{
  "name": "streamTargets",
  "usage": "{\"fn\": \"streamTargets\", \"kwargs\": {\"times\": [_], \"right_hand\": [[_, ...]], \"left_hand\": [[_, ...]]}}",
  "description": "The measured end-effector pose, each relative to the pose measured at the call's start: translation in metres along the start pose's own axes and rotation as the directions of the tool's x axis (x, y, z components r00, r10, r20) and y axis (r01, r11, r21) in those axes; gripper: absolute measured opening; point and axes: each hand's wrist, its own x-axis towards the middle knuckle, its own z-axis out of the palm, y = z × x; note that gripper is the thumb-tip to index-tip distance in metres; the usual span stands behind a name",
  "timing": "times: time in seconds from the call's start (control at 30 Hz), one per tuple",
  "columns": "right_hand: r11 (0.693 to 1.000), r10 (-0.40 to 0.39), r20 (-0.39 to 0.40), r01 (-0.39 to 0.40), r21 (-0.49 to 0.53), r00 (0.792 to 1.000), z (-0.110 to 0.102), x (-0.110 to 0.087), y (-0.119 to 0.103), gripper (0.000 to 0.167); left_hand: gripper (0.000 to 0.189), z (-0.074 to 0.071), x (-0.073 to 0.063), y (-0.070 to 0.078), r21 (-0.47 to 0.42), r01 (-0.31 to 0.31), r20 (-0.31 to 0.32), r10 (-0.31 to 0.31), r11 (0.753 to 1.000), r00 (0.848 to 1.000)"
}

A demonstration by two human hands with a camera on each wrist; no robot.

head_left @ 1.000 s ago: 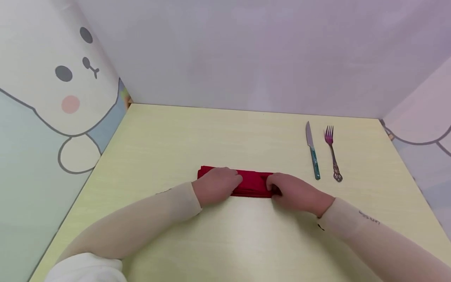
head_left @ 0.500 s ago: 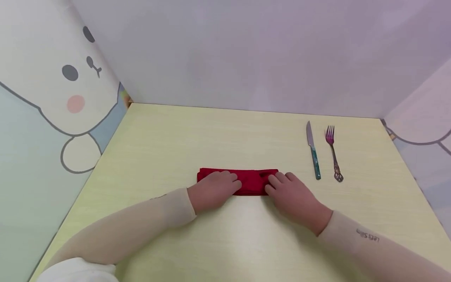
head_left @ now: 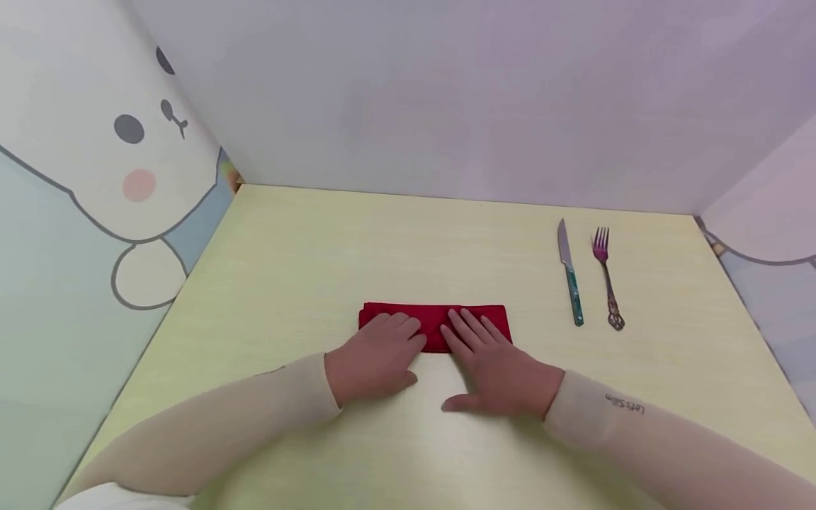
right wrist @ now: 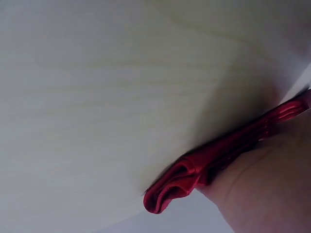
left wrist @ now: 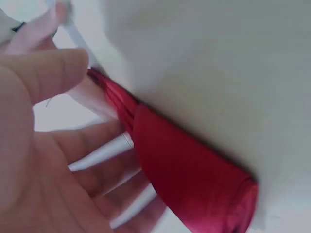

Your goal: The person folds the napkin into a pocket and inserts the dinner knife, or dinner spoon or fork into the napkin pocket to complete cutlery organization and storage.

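A red folded cloth napkin lies as a flat strip on the pale wooden table. My left hand rests its fingertips on the napkin's left half, thumb apart from the cloth. In the left wrist view its fingers are extended and touch the napkin along one edge. On the right half, my right hand lies with fingers spread and straight, pressing the cloth, its thumb stretched out over the table. The right wrist view has the layered, rolled end of the napkin beside the hand; the fingertips are hidden there.
Right of the napkin, a table knife with a teal handle and an ornate fork lie roughly parallel on the table. Walls stand at the table's back and sides, the left one with a cartoon print.
My right hand has gone from gripping the napkin's right end to lying spread on it, further left. The dark gap in the fold there is gone. My left hand has slid slightly left and nearer.
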Motion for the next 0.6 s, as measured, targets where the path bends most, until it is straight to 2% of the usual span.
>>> {"fn": "streamTargets", "kwargs": {"times": [0.13,0.2,0.27,0.47,0.6], "right_hand": [[1.000,-0.007,-0.070,0.009,0.028,0.998,-0.005,0.004,0.003,0.106],[0.999,-0.013,-0.113,0.016,0.031,0.994,-0.007,0.008,0.003,0.103],[0.999,-0.020,-0.123,0.023,0.025,0.992,-0.009,0.013,0.002,0.102],[0.999,0.023,-0.007,-0.024,-0.043,1.000,-0.002,0.025,-0.002,0.112],[0.996,0.071,0.002,-0.071,-0.046,0.997,0.004,0.027,-0.002,0.117]], "left_hand": [[0.092,0.006,-0.012,-0.005,-0.059,0.107,0.034,-0.106,0.992,0.994],[0.094,0.009,-0.015,-0.009,-0.074,0.129,0.059,-0.125,0.989,0.990],[0.094,0.011,-0.015,-0.014,-0.084,0.133,0.092,-0.126,0.988,0.988],[0.100,0.016,-0.011,-0.022,-0.096,0.135,0.168,-0.118,0.986,0.979],[0.102,0.018,-0.007,-0.026,-0.069,0.135,0.184,-0.120,0.988,0.975]]}}
